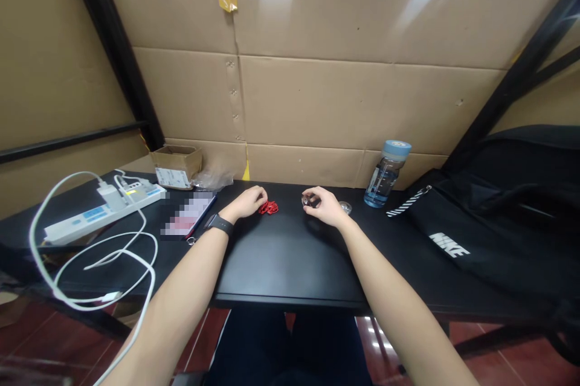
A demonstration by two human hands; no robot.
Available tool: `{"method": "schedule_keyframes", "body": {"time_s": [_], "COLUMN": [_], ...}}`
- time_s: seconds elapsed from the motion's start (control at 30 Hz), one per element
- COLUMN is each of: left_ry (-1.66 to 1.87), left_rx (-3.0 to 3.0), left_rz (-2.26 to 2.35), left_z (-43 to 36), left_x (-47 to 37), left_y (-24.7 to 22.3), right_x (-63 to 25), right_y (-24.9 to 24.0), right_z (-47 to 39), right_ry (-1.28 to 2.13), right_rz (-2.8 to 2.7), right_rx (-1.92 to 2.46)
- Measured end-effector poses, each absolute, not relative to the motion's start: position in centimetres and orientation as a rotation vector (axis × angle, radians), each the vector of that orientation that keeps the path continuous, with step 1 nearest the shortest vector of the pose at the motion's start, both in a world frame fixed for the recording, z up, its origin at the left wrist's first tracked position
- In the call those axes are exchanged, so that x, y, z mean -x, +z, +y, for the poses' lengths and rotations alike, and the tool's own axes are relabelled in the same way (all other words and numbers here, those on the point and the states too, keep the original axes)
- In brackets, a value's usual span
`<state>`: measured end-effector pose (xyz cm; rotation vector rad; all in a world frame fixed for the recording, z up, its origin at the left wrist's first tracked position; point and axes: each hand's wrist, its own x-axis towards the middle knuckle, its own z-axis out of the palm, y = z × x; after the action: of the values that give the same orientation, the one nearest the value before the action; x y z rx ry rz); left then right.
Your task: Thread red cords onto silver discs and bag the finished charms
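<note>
My left hand (249,202), wearing a dark watch (220,224), rests on the black table with its fingers curled together. Right beside its fingertips lies a small heap of thin red pieces (269,208), perhaps strands or clips. Whether those fingers pinch one of them is hidden. A small shiny metallic round object (306,200) is held between the thumb and fingers of my right hand (326,207), just over the table. Partly behind that hand sits a clear round dish or lid (345,207).
On the left are a white power strip (81,223) with looping white cables, a phone (190,215) with a blurred screen, and a small cardboard box (176,165). A blue-capped water bottle (387,174) and a black bag (498,223) stand right. Cardboard panels (317,102) close the back.
</note>
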<state>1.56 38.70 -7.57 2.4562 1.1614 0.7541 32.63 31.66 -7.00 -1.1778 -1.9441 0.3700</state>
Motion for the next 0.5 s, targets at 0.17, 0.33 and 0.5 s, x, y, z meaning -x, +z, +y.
{"method": "schedule_keyframes", "body": {"time_s": [0.17,0.33,0.5], "left_ry": [0.93,1.038,0.864], "left_rx": [-2.294,-2.292,-2.524], "left_rz": [1.075,0.991,1.025], "left_z": [37.7,36.5,36.5], "left_x": [-2.1,-3.9,-2.7], "left_y": [-6.6,-5.9,-5.0], "right_x": [-32.3,-31.7,-31.8], "right_y": [-6.9,-6.8,-6.7], "right_z": [31.5,31.2,31.2], "right_ry": [0.453,0.525,0.496], "right_rz": [-1.888,-1.856,-1.866], "right_rx": [1.15,1.127,1.148]}}
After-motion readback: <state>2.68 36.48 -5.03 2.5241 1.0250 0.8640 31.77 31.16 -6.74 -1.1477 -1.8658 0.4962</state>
